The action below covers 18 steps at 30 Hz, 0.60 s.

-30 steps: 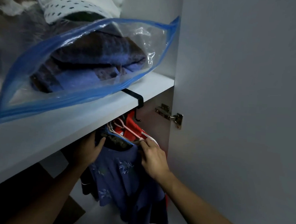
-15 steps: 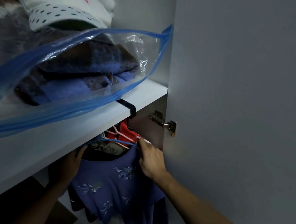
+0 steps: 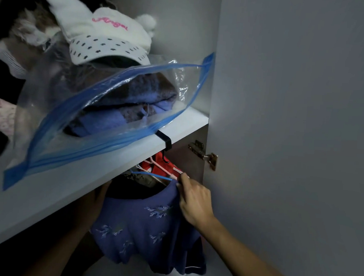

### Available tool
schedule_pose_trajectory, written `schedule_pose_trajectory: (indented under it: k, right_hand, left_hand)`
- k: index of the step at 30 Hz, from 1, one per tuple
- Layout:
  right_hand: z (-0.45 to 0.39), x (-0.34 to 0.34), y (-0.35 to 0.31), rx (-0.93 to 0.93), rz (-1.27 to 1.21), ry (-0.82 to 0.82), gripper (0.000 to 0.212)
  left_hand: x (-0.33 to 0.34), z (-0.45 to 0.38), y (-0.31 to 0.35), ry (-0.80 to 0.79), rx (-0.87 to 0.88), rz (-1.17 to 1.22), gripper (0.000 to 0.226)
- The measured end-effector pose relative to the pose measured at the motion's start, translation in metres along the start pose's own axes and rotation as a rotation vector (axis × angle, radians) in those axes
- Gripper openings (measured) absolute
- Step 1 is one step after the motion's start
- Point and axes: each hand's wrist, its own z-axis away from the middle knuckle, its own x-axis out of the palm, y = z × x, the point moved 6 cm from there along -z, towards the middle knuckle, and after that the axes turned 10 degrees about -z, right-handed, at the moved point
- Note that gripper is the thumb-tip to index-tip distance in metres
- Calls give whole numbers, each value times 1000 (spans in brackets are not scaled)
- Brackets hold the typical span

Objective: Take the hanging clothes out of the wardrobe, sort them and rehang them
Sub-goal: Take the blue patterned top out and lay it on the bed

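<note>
The top [image 3: 142, 230] hanging below the shelf is dark blue-violet, strewn with small pale blue embroidered leaf sprigs, and a thin white line edges its lower hem. Its hanger [image 3: 151, 174] is bright blue; the hanger [image 3: 164, 168] behind it is pale pink, and the garment [image 3: 161, 161] at the back is red. The shelf [image 3: 73, 185] and wardrobe door [image 3: 293, 122] are plain white-grey. The storage bag [image 3: 107, 104] is clear plastic with a blue zip border, holding folded knitwear [image 3: 123, 105] in blue and brownish tones. The cap [image 3: 106, 39] on top is cream-white with pink script lettering and a brim dotted with small dark marks. The shelf hook [image 3: 165, 139] is black, the door hinge [image 3: 203, 154] brassy.
</note>
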Motion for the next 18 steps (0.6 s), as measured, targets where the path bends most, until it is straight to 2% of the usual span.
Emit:
schedule_pose_trajectory:
  k: [3,7,11,14,18]
  right_hand:
    - [26,-17,3,11,12,8,16]
    - [60,-47,16,39,5,-12,18]
    - [93,-78,29,74,-8,-45,13]
    - [119,-101,38,127,-8,-42,20]
    - [162,-138,42,217,39,90,20]
  left_hand:
    - [-18,27,11,-113,-54,-18,65]
    - [-31,62,31,-132,-38,-9,62]
    - [-44,92,69,-52,17,48,56]
    - [-51,104,95,-30,66,70,45]
    - [-60,110,138,11,185,111,38]
